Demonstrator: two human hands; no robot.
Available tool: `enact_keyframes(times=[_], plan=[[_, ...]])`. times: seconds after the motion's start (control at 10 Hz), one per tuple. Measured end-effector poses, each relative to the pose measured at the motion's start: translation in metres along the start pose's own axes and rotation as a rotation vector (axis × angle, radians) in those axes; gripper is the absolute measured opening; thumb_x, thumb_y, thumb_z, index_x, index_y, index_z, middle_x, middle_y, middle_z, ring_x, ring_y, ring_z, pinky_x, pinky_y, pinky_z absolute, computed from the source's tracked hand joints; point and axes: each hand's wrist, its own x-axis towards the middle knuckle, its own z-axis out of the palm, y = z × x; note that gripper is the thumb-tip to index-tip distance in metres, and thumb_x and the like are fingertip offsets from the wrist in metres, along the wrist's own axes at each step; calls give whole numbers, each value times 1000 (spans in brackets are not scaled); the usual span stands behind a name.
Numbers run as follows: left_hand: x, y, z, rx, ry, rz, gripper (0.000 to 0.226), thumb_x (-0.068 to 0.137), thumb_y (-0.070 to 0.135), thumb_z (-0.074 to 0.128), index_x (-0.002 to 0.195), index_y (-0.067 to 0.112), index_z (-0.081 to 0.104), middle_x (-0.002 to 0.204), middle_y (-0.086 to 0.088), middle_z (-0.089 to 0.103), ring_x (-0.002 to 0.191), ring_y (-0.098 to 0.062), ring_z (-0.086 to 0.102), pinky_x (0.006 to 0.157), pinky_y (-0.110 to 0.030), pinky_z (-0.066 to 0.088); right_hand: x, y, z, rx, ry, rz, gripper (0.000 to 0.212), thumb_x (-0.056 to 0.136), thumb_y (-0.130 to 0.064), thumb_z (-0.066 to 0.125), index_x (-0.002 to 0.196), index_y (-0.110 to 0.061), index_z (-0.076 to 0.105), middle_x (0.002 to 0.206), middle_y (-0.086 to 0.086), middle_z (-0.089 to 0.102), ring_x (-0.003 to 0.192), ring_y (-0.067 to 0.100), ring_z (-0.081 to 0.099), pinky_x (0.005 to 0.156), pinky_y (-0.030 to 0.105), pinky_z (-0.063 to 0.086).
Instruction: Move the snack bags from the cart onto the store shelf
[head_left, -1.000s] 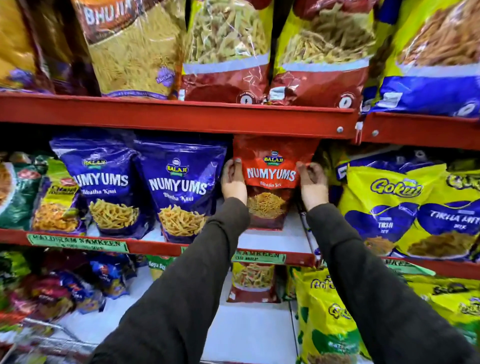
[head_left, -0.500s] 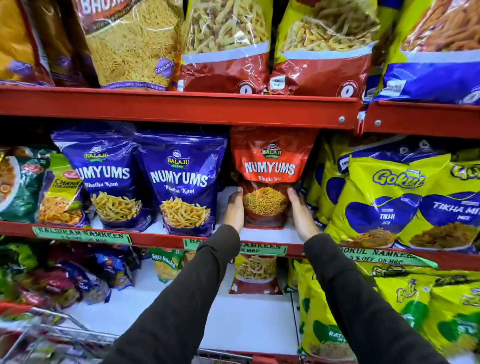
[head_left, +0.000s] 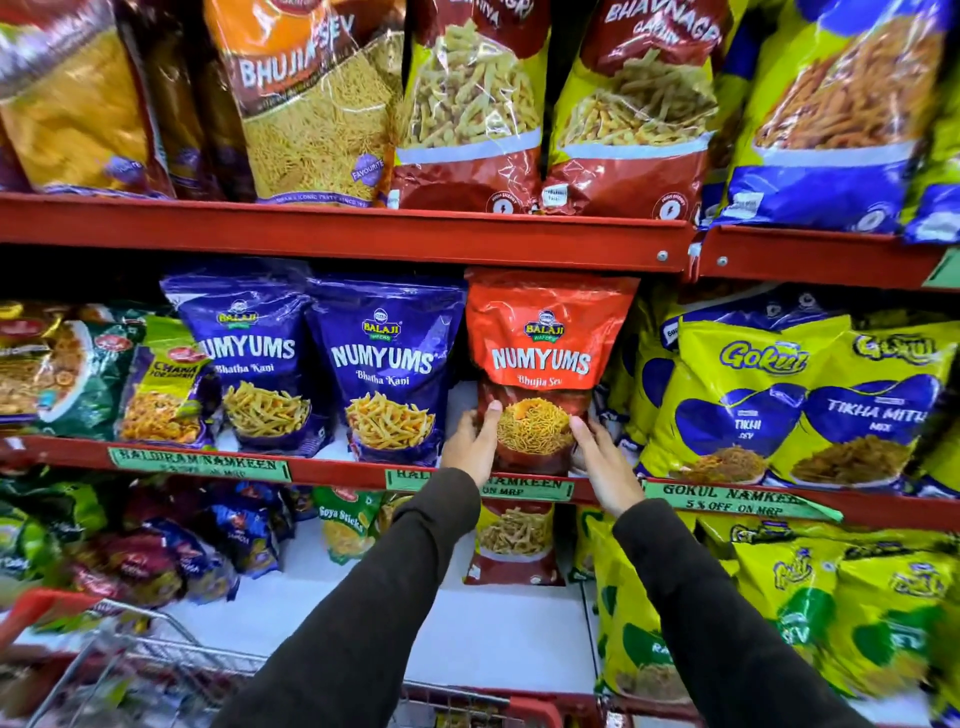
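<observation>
Head view, left hand (head_left: 470, 441) and right hand (head_left: 605, 457) grip red Numyums bag (head_left: 543, 353) — upright on middle shelf (head_left: 337, 470).

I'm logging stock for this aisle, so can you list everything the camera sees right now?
Red Numyums bag: one, red, middle shelf, upright, between both hands.
Blue Numyums bags: two, dark blue, middle shelf, left of the red bag.
Gokul bags: several, yellow and blue, middle shelf, right side.
Bhujia Sev bag: one, orange and brown, top shelf.
Bhavnagri bags: two, red and yellow, top shelf, centre.
Shelf rails: red, with green price labels.
Cart: one, red-trimmed wire, bottom left, blurred.
Left hand: on the red bag's lower left edge.
Right hand: at the bag's lower right edge.
</observation>
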Motion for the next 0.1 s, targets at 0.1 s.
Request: enact_keyframes(times=[0.1], plan=[[-11, -4, -1, -22, 110, 172, 49, 96, 47, 45, 134, 17, 50, 134, -10, 58, 125, -30, 53, 108, -41, 42, -13, -8, -13, 110, 86, -50, 58, 94, -56, 45, 142, -24, 44, 149, 5, 50, 131, 19, 51, 114, 34, 33]])
